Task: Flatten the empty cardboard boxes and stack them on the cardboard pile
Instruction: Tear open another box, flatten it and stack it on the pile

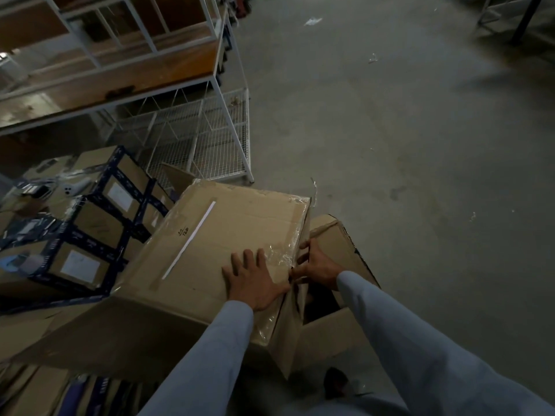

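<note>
Head view: big box [210, 250] fills the middle, full-bodied and not yet flattened, upper face toward the camera.
Long axis: follows the white strip [189, 240] on that face, from the person's end toward the wire rack [210, 136] beyond the box.
Left hand [255, 280]: flat on the upper face near the box's right edge, fingers straight and spread, holding nothing.
Right hand [318, 265]: at the box's right edge, fingers curled round it where clear tape [279, 256] wraps over.
Deciding relation: the taped edge lies directly under the right fingers, just right of the left palm. The right hand is nearer, so it likely pulls while the left braces.
Hidden: whether tape or cardboard sits between the right thumb and forefinger cannot be told. The box's underside is unseen. An open box [330, 331] right of the big box is partly behind the sleeve. Flat cardboard [30, 385] below-left of the box, possibly the pile, is cut off and dim.
</note>
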Demonstrator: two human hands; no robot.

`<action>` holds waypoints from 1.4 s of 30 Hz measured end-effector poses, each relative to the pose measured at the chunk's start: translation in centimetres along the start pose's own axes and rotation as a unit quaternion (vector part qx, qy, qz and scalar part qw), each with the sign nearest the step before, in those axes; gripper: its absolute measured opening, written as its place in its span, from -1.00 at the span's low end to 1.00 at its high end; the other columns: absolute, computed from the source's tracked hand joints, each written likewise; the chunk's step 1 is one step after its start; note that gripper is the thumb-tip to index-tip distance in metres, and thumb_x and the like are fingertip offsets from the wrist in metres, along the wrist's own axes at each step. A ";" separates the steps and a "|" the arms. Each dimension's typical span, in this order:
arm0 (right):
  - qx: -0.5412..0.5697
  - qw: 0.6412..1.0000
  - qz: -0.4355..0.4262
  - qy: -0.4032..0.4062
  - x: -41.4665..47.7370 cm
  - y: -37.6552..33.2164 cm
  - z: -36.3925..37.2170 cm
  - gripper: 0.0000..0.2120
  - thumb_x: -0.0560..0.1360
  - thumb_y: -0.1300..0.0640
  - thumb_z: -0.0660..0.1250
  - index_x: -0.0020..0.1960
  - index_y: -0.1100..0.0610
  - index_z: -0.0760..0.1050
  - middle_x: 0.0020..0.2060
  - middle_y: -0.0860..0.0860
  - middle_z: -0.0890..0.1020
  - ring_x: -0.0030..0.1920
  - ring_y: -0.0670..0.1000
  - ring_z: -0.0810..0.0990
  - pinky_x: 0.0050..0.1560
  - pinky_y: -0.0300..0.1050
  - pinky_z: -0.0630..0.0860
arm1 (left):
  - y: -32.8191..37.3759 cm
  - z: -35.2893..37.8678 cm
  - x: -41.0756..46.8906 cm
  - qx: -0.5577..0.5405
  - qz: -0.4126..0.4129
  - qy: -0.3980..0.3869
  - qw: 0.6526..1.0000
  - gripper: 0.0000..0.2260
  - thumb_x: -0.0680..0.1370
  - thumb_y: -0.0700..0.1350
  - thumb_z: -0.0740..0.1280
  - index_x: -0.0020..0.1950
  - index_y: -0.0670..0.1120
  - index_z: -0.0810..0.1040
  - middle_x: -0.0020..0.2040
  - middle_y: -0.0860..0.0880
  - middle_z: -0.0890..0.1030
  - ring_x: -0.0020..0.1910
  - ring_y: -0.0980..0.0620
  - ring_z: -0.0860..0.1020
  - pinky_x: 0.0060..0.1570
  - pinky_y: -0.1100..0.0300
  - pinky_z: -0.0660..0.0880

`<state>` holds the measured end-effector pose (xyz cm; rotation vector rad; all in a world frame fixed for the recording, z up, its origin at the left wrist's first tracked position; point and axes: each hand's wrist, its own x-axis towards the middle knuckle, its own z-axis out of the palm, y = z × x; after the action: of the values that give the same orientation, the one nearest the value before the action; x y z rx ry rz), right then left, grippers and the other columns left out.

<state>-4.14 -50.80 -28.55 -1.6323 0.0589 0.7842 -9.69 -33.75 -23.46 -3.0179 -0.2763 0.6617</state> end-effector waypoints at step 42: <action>-0.663 0.627 -0.406 -0.051 2.1 -4.9 -0.3 -0.77 0.48 0.29 0.32 0.14 0.19 0.54 0.04 0.16 0.58 0.02 0.19 0.55 -0.01 0.10 0.55 | -0.6 0.7 -0.1 -0.029 -0.008 0.013 0.999 0.01 0.40 0.52 0.15 0.62 0.00 -0.19 0.63 -0.13 -0.11 0.57 -0.31 -0.19 0.47 -0.36 -0.12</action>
<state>-0.12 -49.12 -25.42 -2.5678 -1.6062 0.0486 -10.16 -33.19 -24.04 -3.0724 -0.3242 0.6223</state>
